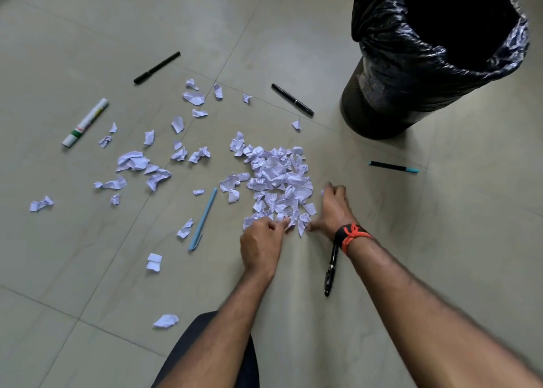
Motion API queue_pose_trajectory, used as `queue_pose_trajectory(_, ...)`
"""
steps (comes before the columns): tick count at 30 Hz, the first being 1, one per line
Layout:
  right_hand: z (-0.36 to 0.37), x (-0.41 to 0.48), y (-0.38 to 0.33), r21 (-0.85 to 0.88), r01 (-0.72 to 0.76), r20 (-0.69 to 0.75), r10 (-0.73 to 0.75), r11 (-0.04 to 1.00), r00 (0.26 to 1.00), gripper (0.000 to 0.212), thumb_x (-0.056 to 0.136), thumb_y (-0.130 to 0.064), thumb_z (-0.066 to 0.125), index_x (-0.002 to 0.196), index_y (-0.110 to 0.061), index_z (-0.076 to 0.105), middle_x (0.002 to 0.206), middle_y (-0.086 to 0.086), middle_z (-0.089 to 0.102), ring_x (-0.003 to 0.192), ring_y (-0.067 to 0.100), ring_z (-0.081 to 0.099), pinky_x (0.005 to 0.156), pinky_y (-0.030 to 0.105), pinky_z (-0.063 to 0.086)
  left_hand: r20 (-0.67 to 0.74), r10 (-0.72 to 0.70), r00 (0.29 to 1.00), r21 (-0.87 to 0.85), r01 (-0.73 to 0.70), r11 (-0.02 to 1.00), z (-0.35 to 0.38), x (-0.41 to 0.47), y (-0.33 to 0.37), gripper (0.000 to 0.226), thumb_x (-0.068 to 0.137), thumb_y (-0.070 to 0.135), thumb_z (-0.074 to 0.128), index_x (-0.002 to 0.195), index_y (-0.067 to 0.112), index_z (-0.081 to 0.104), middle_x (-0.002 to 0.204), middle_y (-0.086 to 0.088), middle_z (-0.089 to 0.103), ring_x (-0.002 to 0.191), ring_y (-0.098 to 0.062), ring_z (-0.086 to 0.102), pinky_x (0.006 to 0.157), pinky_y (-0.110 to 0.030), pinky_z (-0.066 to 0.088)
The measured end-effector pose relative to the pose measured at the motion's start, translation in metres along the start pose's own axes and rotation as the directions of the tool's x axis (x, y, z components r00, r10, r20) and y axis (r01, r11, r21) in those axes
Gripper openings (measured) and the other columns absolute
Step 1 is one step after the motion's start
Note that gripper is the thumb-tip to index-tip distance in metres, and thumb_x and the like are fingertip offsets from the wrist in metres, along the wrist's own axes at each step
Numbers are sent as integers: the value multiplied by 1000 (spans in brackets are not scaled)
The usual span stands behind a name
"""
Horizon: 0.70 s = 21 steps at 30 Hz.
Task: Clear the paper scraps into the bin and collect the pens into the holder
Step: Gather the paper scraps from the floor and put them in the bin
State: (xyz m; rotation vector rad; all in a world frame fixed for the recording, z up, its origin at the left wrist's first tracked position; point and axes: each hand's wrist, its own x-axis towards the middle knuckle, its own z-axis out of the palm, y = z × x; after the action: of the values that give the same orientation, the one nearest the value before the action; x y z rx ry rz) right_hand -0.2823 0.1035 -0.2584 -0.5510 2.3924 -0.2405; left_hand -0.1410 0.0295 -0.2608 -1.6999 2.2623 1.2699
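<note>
Scrap-gathering in hand: left hand (261, 240) pinching scraps, right hand (332, 208) spread open, both bracketing the paper pile (279, 179) on the floor (88, 270); next, scooping toward the bin (435, 55).

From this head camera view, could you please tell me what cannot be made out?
- Bin contents: the inside is pure shadow within the black liner.
- Black pen: its upper end is covered by the right hand's wrist.
- Left hand grip: curled fingers hide whether it holds scraps from the paper pile.
- Pen holder: not in frame.
- Print on scraps: too small.
</note>
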Motion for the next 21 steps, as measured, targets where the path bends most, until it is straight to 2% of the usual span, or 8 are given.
queue_pose_trajectory(2,6,-3,-8,-12,91,-31,-91,996,995,84,67,-20,86,133,-2,38,130,14,35,116,35,51,97,33,43,-76,-50,996,-88,43,995,-16,1,-11,38,81,54,65,71,18,71,68,1,71,73,-24,66,63,-26,40)
queue_pose_trajectory(4,8,-9,-11,40,98,-97,-93,994,991,74,72,-18,83,131,-4,41,129,12,37,112,32,53,94,31,43,-117,-107,987,-130,92,987,-32,1,-30,38,78,55,68,68,18,68,63,5,68,69,-20,65,61,-25,37)
queue_pose_trajectory(6,10,-19,-10,130,5,-156,16,992,988,80,69,-21,87,130,-3,40,131,13,37,112,31,52,93,31,43,-108,-165,980,-108,154,982,-44,2,-52,39,70,57,74,73,19,63,64,7,66,72,-20,65,62,-26,40)
queue_pose_trajectory(8,19,-31,-12,149,-75,-137,96,986,986,92,64,-25,91,133,-1,35,133,14,35,113,33,53,93,32,43,-73,-207,976,-57,203,977,-49,5,-64,48,61,55,80,86,21,57,72,6,66,79,-21,64,67,-29,44)
queue_pose_trajectory(12,39,-31,-30,195,-46,-108,68,980,992,95,64,-19,89,138,-3,31,129,12,32,103,36,59,90,33,47,-15,-128,992,-26,128,991,-40,15,-53,68,59,40,86,110,19,47,84,1,64,86,-25,63,75,-33,48)
queue_pose_trajectory(15,35,-16,-44,286,-12,-129,51,958,990,86,69,-16,86,137,-7,35,128,10,35,105,34,58,96,33,46,-10,-61,998,-54,60,997,-32,28,-33,61,68,32,81,117,17,47,102,-3,66,97,-27,62,79,-31,45)
queue_pose_trajectory(17,32,-13,-50,325,9,-171,50,946,984,84,69,-15,87,136,-10,36,128,9,35,103,31,59,95,31,46,-2,-46,999,-114,45,992,-32,35,-26,56,71,28,79,117,19,48,99,0,66,95,-24,63,76,-27,43)
queue_pose_trajectory(21,45,-46,-60,377,79,-268,27,923,963,78,73,-17,82,138,-22,39,127,1,37,86,18,57,85,26,48,-29,1,1000,-239,-8,971,-53,29,-37,51,72,31,79,114,27,50,89,13,58,79,-11,65,72,-24,49)
